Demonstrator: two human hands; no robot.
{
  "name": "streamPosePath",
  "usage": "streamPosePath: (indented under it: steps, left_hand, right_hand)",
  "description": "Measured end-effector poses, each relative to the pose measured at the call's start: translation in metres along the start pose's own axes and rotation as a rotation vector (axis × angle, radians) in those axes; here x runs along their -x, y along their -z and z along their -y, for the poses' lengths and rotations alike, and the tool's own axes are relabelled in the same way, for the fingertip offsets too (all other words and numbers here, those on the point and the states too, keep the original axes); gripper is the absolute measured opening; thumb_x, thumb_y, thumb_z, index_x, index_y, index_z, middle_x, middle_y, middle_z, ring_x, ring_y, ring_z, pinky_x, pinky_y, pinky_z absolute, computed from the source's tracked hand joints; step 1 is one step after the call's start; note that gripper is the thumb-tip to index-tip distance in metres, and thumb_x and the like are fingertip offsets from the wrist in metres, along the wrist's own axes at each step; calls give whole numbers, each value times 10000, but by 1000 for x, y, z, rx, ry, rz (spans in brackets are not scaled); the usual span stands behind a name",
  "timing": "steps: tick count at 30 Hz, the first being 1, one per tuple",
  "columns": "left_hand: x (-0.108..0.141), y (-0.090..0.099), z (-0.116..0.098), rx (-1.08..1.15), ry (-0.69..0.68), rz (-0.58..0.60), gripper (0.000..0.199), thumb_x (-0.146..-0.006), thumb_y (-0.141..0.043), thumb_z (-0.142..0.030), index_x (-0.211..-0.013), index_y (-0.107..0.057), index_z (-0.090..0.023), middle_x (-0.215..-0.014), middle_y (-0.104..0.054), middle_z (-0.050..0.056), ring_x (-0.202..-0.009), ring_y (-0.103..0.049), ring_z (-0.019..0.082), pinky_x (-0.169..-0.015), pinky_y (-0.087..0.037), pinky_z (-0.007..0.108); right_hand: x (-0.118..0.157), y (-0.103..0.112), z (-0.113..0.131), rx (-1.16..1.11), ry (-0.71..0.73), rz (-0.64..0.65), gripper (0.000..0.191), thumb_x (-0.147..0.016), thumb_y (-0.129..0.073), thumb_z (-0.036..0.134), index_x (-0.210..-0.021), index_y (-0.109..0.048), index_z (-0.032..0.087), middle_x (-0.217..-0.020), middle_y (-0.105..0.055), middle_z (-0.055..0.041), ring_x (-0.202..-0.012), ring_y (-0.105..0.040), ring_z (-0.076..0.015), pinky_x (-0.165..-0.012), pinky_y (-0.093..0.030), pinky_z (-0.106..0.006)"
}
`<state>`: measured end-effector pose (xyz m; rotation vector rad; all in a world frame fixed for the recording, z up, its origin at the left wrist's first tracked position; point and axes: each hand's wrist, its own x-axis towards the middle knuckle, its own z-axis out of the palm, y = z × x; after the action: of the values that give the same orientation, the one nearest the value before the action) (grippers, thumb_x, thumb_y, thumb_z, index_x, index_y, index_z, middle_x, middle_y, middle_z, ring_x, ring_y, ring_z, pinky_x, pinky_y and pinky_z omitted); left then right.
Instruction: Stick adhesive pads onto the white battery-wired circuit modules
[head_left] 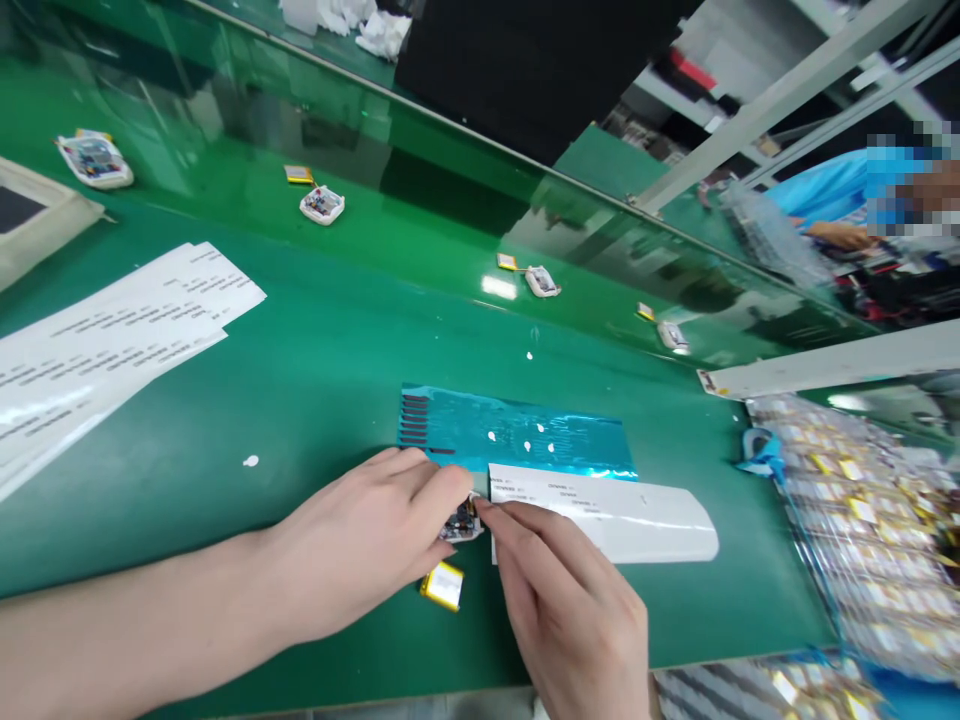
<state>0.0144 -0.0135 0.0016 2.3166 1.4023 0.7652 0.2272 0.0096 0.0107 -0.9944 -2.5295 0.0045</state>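
Observation:
My left hand (382, 525) grips a small white-cased circuit board (463, 522) from its left side, fingers over the top. At the board's right edge, my right hand (566, 590) has thumb and forefinger pinched together; whatever lies between those fingertips is hidden. Just below the board lies a yellow-edged battery (444, 585) with a white face. Behind my hands is a blue film sheet (517, 430) bearing dark strips at its left end and several small white stickers. A white label sheet (615, 520) with printed rows lies beside my right hand, partly covered by it.
More white label sheets (112, 345) lie at left. Several boards with batteries, such as one board (322, 204), sit along the green belt at the back. Trays full of boards and batteries (877, 530) stand at right. A co-worker's blue sleeve (825, 185) shows beyond the glass.

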Motion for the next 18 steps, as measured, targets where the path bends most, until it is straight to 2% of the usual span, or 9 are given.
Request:
streamPosePath:
  steps: [5,8,12,18]
  left_hand:
    - [1,-1,2,11,-10,-28,337,-799,-839,-149,-988,-560,-165,-881,-677,26,-819,-675,242,-696,-533,340]
    - [2,-1,1,-4,-22,-26,320,-808,-831,-153,-986,-566,-170,-888,-675,24,-820,-671,242,-706,-529,343]
    - [2,1,0,-12,-23,-5,282,-822,-819,-149,-978,-585,-156,-904,-681,38,-835,-678,247,-723,-532,350]
    - [0,2,-1,-12,-19,42,212,-868,-781,-173,-982,-604,-152,-927,-689,50,-860,-679,251,-757,-536,361]
  right_hand:
    - [-9,-1,-7,-129,-51,-46,220,-1012,-583,95,-1141,-713,215,-1001,-772,-45,-863,-743,-156,-792,-568,-265]
    - [-16,2,-10,-91,21,-6,207,-1025,-566,112,-1121,-717,215,-989,-780,-45,-840,-734,-171,-761,-561,-291]
    - [-18,3,-15,-77,145,1,282,-1000,-547,27,-1157,-712,192,-980,-776,-61,-822,-712,-178,-723,-533,-298]
    - [-10,-3,-20,-51,203,-17,283,-1014,-516,19,-1152,-714,167,-950,-761,-84,-764,-662,-169,-657,-485,-293]
